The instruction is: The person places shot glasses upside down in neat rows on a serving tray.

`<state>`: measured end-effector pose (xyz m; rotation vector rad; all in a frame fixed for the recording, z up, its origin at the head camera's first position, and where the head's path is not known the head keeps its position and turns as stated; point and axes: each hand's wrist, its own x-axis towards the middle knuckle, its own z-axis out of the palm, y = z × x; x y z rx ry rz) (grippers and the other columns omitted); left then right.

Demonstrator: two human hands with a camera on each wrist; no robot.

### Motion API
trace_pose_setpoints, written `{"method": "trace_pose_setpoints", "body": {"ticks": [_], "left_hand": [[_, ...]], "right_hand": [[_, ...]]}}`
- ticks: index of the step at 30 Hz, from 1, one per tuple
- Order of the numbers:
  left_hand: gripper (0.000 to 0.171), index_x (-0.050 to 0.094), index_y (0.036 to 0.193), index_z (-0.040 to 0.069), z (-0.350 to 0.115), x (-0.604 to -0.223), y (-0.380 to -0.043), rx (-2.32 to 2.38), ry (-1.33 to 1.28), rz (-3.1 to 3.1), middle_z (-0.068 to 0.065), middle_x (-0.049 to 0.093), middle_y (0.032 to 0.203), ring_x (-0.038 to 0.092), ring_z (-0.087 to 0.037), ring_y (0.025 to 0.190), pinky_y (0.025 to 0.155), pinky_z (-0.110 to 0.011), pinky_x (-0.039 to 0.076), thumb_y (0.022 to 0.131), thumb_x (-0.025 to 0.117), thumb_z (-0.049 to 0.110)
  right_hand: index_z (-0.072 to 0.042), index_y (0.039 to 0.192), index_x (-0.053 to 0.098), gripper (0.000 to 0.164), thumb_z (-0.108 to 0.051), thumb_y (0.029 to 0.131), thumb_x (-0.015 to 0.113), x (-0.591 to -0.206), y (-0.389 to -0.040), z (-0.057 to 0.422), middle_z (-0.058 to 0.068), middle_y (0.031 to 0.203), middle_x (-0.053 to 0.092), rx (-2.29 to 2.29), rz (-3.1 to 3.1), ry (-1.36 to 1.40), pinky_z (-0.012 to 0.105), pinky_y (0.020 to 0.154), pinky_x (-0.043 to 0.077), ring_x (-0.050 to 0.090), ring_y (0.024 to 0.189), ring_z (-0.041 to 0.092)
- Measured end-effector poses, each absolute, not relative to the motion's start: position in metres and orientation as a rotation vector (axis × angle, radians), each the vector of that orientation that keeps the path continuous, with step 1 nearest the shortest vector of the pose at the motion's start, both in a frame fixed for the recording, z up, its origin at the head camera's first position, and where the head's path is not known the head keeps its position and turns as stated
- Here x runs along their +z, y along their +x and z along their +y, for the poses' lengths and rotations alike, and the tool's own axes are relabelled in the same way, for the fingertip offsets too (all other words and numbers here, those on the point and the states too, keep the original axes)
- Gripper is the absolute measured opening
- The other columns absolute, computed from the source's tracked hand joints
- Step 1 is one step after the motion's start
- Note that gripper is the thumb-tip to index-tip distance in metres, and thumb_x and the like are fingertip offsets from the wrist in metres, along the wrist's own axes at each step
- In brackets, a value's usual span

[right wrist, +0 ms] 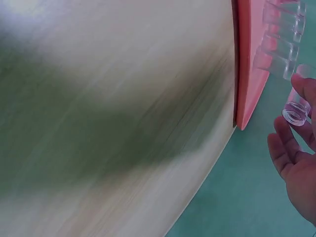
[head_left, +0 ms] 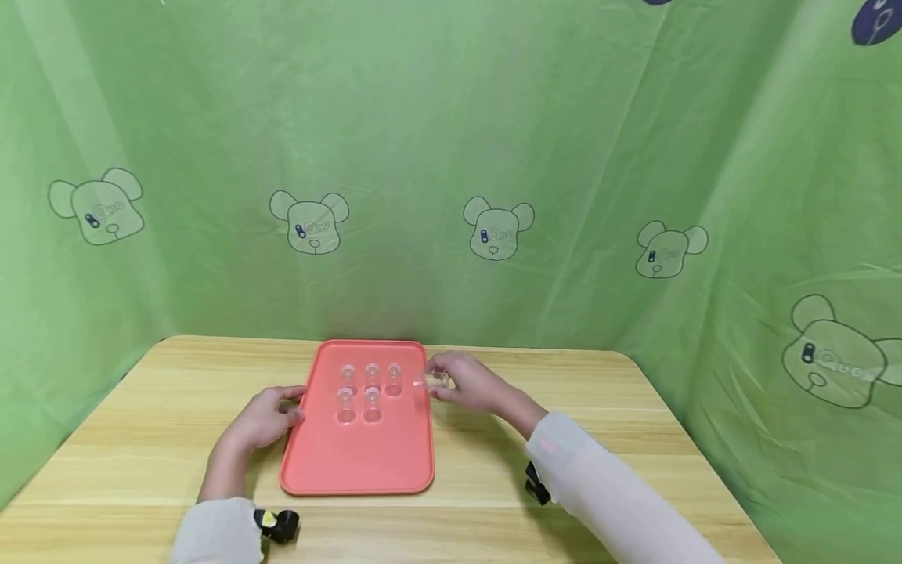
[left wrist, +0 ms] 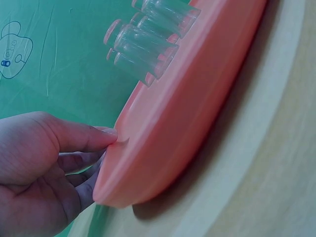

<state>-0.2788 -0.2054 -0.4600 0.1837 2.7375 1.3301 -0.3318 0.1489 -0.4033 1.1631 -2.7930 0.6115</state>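
The coral-red tray [head_left: 355, 466] lies on the wooden table. Its left edge is pinched by my left hand [head_left: 262, 417], the thumb [left wrist: 89, 137] over the rim and the other fingers on the outer side. Several small clear glasses [head_left: 372, 398] stand on the tray in two rows, three at the back and two in front, wider at the bottom than at the top. Over the tray's right edge my right hand [head_left: 468, 381] holds another small clear glass [right wrist: 296, 111] between thumb and fingers. This one is tipped on its side, its thick base toward the right.
The wooden table [head_left: 550, 540] extends on both sides of the tray. A green curtain [head_left: 409, 117] with printed bear heads closes off the back and both sides. Black wrist cameras [head_left: 282, 526] sit by each sleeve.
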Motion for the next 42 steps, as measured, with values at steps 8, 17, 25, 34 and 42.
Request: {"method": "trace_pose_setpoints", "body": {"ticks": [8,17,25,34,42], "left_hand": [[0.045,0.047,0.135,-0.005,-0.208,-0.460,-0.278,1.329,0.176,2.741,-0.024,0.056,0.126,0.060,-0.031,0.106,0.087,-0.042,0.051,0.091,0.056,0.003],[0.046,0.047,0.135,-0.005,-0.209,-0.460,-0.279,1.334,0.187,2.744,-0.024,0.056,0.126,0.061,-0.031,0.105,0.087,-0.042,0.052,0.091,0.056,0.003],[0.045,0.048,0.135,-0.005,-0.206,-0.462,-0.280,1.342,0.191,2.726,-0.024,0.055,0.128,0.060,-0.031,0.107,0.086,-0.040,0.052,0.092,0.055,0.003],[0.044,0.048,0.135,-0.004,-0.205,-0.461,-0.280,1.336,0.171,2.727,-0.023,0.055,0.129,0.059,-0.031,0.108,0.086,-0.040,0.052,0.092,0.055,0.003],[0.044,0.048,0.135,-0.005,-0.205,-0.460,-0.279,1.335,0.176,2.726,-0.024,0.055,0.129,0.059,-0.031,0.108,0.086,-0.040,0.052,0.092,0.055,0.003]], "right_hand": [[-0.006,0.107,0.066,0.026,-0.016,0.084,0.072,-0.407,-0.329,0.141,0.000,0.087,0.062,0.528,-2.789,1.251,0.020,0.066,0.049,0.056,0.077,0.011],[-0.005,0.109,0.064,0.028,-0.017,0.084,0.070,-0.413,-0.327,0.136,0.000,0.088,0.061,0.503,-2.823,1.275,0.021,0.070,0.048,0.055,0.079,0.010],[-0.009,0.094,0.064,0.017,-0.009,0.079,0.072,-0.413,-0.324,0.132,0.000,0.083,0.057,0.606,-2.844,1.212,0.021,0.065,0.046,0.052,0.078,0.013],[-0.008,0.083,0.065,0.015,-0.003,0.072,0.075,-0.417,-0.322,0.123,0.000,0.078,0.055,0.892,-2.811,1.123,0.021,0.063,0.048,0.050,0.073,0.011],[-0.001,0.091,0.067,0.021,0.001,0.073,0.075,-0.422,-0.321,0.114,0.002,0.078,0.058,1.098,-2.824,1.062,0.022,0.065,0.050,0.052,0.073,0.012]]}}
